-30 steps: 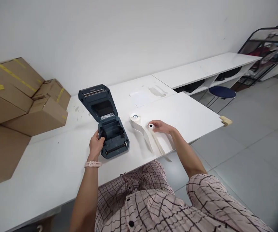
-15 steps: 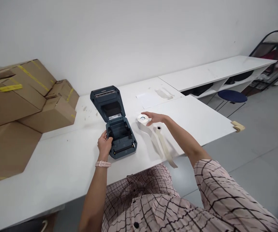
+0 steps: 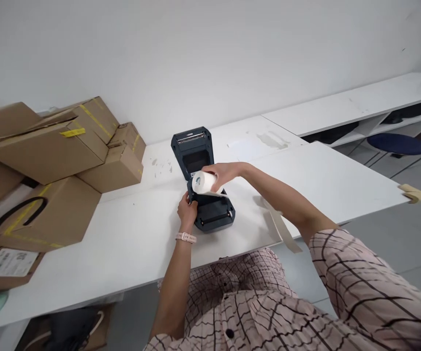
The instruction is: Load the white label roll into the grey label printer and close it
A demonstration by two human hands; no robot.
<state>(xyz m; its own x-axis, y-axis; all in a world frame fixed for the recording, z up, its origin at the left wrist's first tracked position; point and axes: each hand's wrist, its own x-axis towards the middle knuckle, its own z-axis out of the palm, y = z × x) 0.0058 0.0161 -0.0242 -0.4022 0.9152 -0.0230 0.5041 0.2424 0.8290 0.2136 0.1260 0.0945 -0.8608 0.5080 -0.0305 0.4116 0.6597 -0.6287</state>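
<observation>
A dark label printer (image 3: 214, 214) stands on the white table (image 3: 133, 243) with its lid (image 3: 195, 146) swung up. My left hand (image 3: 187, 212) grips the printer's left side, thumb over the inner edge and fingers outside. My right hand (image 3: 223, 174) is closed around a white label roll (image 3: 203, 182), tilted on its side over the printer's bay. The loose end of the labels hangs down over the front of the bay. Whether the roll touches the bay I cannot tell. Right of the printer, a beige paper strip (image 3: 281, 226) lies partly hidden behind my right forearm.
Cardboard boxes (image 3: 52, 156) are piled on the left of the table. A white sheet of paper (image 3: 242, 148) lies behind the printer. To the right are a lower shelf unit (image 3: 364, 107), a blue stool (image 3: 396, 144) and a padded table corner (image 3: 413, 192).
My right hand has lifted the label roll off the table and carried it left over the open printer. My left hand stays on the printer's side. The view has turned left.
</observation>
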